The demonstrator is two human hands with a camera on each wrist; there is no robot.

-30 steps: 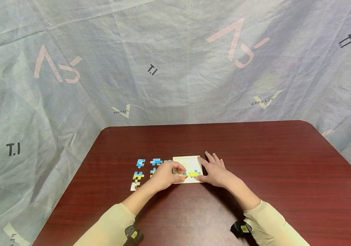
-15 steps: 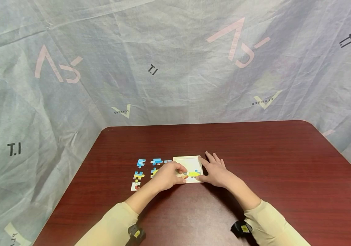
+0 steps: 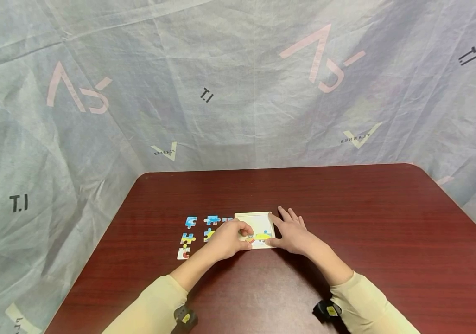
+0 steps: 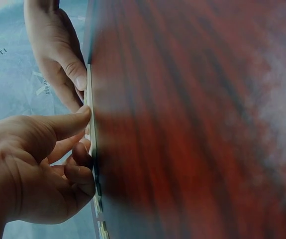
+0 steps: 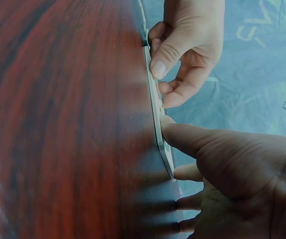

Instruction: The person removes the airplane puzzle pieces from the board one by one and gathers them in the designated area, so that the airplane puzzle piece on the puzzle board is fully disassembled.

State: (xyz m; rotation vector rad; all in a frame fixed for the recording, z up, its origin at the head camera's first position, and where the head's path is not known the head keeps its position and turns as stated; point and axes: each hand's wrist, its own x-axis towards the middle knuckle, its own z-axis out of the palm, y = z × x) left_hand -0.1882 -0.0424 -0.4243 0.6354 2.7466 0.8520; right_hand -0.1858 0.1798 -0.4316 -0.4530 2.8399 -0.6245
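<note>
A pale wooden puzzle tray (image 3: 256, 216) lies flat on the table. Yellow and blue jigsaw pieces (image 3: 264, 236) fill part of its near side. Over the tray's near left corner, my left hand (image 3: 230, 239) pinches a small red and yellow jigsaw piece (image 3: 250, 239) between thumb and curled fingers, low in the tray; the hand covers much of that piece. At the tray's right side rests my right hand (image 3: 294, 235), thumb and index finger touching its edge and the other fingers spread straight over the table. In the right wrist view the tray (image 5: 154, 99) appears edge-on.
Several loose jigsaw pieces (image 3: 187, 238) lie left of the tray, blue ones (image 3: 212, 220) farther back; my left hand partly hides some. The dark red table (image 3: 367, 218) reaches back to a grey printed cloth (image 3: 238, 130) hung behind and at the sides.
My left hand has shifted slightly right and nearer, and the red and yellow piece sits lower in the tray's near left part. My right hand has stayed in place.
</note>
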